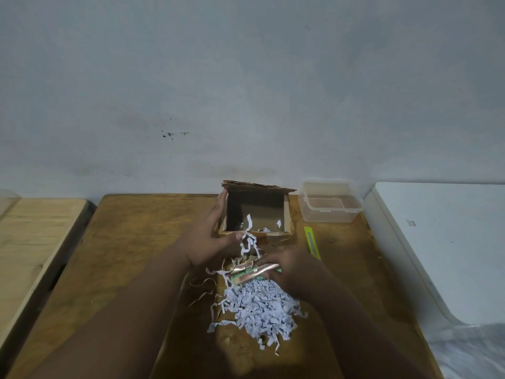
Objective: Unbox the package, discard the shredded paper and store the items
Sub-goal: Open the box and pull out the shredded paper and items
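**Packets are out, tub is off to the right**

The shiny packets lie on the near edge of the shredded paper, just in front of the tipped cardboard box. They're foil-looking with a bit of green, long axis running roughly left to right. The right hand comes in from their right end, fingers curled over it; looks like a grip, though it's blurry. The left hand has straight fingers flat against the box's left wall, thumb along the near edge. The clear plastic container sits behind and right, past the yellow-green cutter, so I'd guess the right hand carries them over.
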